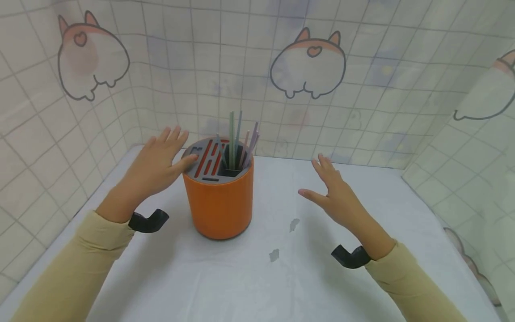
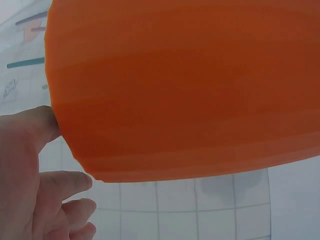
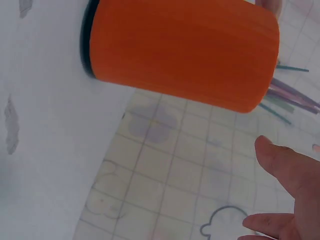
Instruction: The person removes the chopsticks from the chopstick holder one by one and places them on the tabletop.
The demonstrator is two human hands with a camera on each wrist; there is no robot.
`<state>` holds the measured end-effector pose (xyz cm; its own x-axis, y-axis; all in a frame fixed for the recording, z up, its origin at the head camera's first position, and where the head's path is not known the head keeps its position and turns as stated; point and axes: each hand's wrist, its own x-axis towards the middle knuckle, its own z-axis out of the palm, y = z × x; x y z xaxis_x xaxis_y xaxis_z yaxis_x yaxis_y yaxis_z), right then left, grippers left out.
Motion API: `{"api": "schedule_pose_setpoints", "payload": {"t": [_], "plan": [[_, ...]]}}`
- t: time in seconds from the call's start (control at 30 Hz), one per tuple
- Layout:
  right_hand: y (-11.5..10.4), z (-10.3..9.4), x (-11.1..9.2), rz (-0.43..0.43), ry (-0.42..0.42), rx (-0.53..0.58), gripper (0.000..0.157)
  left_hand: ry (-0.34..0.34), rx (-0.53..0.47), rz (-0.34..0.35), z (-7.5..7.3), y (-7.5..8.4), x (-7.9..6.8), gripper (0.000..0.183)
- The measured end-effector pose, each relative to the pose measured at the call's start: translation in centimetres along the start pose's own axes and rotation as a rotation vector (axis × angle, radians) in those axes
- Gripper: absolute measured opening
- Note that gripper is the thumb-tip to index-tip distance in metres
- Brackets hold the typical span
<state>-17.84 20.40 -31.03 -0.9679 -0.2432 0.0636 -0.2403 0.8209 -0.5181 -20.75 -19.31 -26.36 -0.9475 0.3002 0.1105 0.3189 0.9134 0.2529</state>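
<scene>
Sleeves (image 1: 414,284) of pale khaki rise from the bottom edge of the head view, and we see a bent black piece (image 1: 149,221) at each wrist. Closest to us, on the right, the right hand (image 1: 339,197) hangs above the white worktop (image 1: 241,290), its fingers extended and thumb spread, grasping nothing and well apart from the orange holder. Near it we note two ragged grey marks (image 1: 274,255) on the white surface.

Farther in, the left hand (image 1: 157,165) reaches up at the holder's left side, released, its fingers outstretched and thumb pointing over the rim; we cannot tell from these views whether the thumb touches. Beside it the round orange holder (image 1: 219,208) stands upright on the worktop, left of centre and toward the back. Its grey top (image 1: 194,174) is cut with slots, several showing red inside. From a larger dark opening on the right part of that top, we see thin sticks (image 1: 232,138) in green, blue, pink and purple leaning at different angles.

Behind everything we find a pale gridded backdrop (image 1: 382,89), wrinkled in places and wrapping round both sides, printed with rounded cartoon animals (image 1: 307,71), each with orange ears and a small heart.
</scene>
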Motion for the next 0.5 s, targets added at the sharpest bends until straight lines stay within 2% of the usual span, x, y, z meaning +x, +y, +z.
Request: {"api": "schedule_pose_setpoints", "payload": {"t": [0.33,0.5], "plan": [[-4.1,-0.5,1.1,-0.084,0.011,0.053,0.089,-0.031,-0.012,0.033,0.5,1.0,0.7,0.077],[-6.1,-1.0,1.6,-0.128,0.041,0.059,0.086,-0.038,-0.035,0.077,0.9,1.3,1.1,0.074]]}}
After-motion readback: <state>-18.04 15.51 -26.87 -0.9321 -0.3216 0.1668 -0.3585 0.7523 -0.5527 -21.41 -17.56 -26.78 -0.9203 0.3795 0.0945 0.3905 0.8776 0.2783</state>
